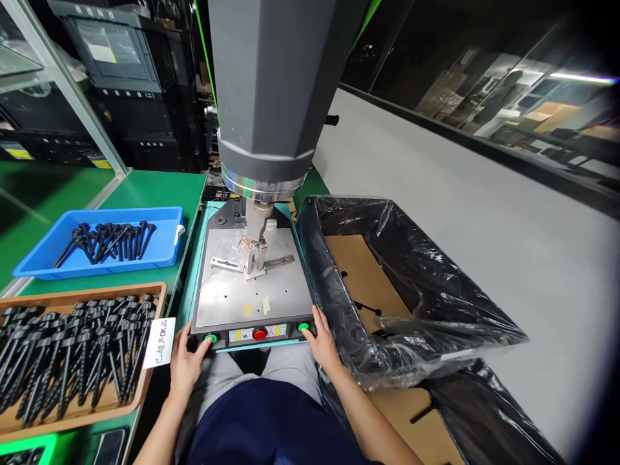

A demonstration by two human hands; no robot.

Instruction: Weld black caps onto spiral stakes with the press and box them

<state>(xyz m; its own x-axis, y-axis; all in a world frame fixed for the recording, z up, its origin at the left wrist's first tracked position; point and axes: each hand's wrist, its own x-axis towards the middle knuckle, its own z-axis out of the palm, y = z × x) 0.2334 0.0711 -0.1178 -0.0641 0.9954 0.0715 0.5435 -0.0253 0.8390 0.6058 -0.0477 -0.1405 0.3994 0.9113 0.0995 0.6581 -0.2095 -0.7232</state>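
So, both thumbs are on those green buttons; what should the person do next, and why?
Probably press the left green button and right green button together, if they aren't already down; I can't tell. The left hand and right hand each have a thumb there, both clear of the metal fixture, where the machine's tip sits.

white card point(160, 343): "已超声ok品" | at right rim of brown tray point(92, 292) | panel stickers point(237, 335): illegible

The head camera looks forward and down at the machine point(264, 97), from close in front of it and above its base plate point(242, 287).
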